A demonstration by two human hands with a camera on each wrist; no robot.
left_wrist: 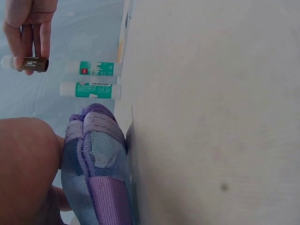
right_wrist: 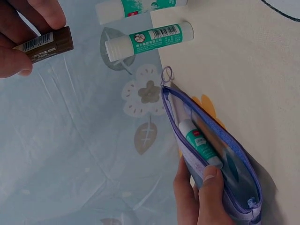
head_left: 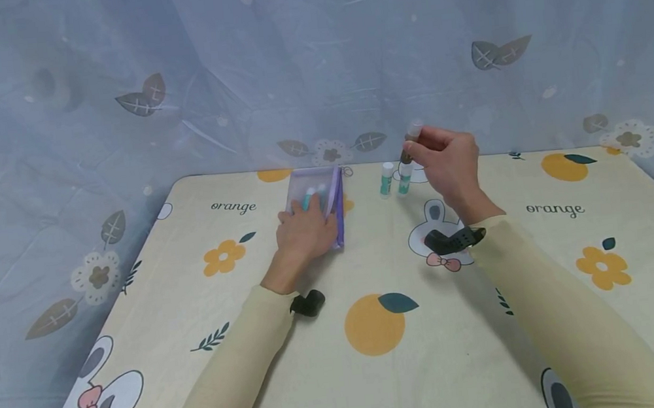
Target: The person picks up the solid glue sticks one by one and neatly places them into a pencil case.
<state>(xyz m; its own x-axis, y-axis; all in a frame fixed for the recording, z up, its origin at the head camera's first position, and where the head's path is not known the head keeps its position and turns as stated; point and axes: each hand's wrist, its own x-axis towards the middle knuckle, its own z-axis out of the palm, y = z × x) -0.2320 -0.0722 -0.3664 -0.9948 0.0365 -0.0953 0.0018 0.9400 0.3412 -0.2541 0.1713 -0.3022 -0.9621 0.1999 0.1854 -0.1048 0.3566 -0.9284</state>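
Observation:
My right hand [head_left: 447, 161] pinches a brown-labelled glue stick [right_wrist: 52, 44] with a whitish cap. It is held up above two green-labelled glue sticks [head_left: 386, 182], which stand upright side by side near the table's back edge. To their left is a purple mesh zip pouch [head_left: 339, 219], its zipper undone along the top. My left hand [head_left: 308, 231] grips the pouch's near side, the thumb at the opening and other fingers outside. Through that opening a green-labelled glue stick [right_wrist: 202, 143] with a white cap shows inside, while the pouch's lower part is partly hidden by my hand.
A cream cloth [head_left: 296, 371] printed with oranges, flowers and rabbits covers the table. Behind it hangs a pale blue curtain [head_left: 312, 54] with leaf prints, close to the table's back edge. A zipper pull ring [right_wrist: 167, 75] sticks out from the pouch's end.

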